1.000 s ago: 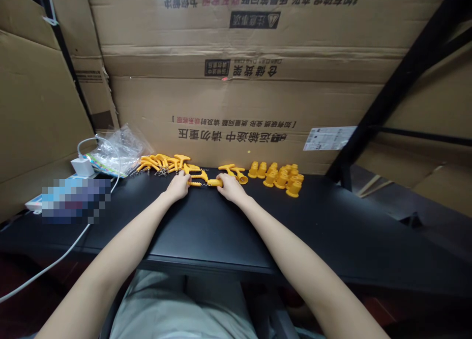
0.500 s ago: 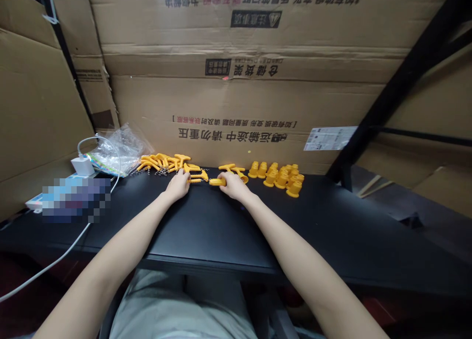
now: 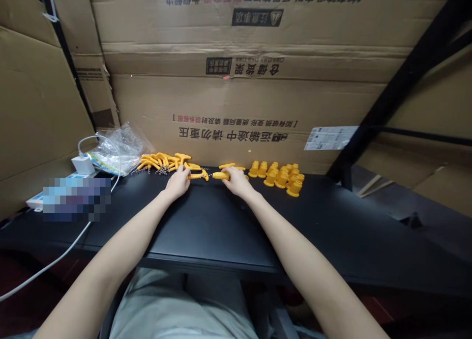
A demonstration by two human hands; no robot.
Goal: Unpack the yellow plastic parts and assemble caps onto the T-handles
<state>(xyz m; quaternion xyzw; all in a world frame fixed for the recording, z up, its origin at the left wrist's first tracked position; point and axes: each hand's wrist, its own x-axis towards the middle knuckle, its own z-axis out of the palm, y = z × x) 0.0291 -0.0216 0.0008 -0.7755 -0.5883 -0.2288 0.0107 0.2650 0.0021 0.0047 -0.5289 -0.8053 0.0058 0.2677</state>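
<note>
My left hand (image 3: 177, 183) is closed at the near edge of a pile of yellow T-handled corkscrews (image 3: 158, 160) with metal spirals. A ridged yellow piece (image 3: 195, 176) shows at its fingertips; whether it is gripped or lies just behind is hard to tell. To the right, my right hand (image 3: 236, 183) has its fingers closed round a yellow corkscrew handle (image 3: 220, 175), which points left across a small gap. Behind that hand lies another yellow handle (image 3: 231, 166), partly covered by the fingers.
Several yellow bell-shaped corkscrew bodies (image 3: 282, 177) stand upright on the black table (image 3: 214, 226) at right. A cardboard wall (image 3: 236, 98) rises behind. At left are a clear plastic bag (image 3: 123, 145), a white charger (image 3: 83, 165), its cable (image 3: 73, 243) and a blurred-out object (image 3: 76, 199).
Both hands have shifted slightly away from me. My right hand has moved a little right with the handle, partly covering the yellow pieces behind it.
</note>
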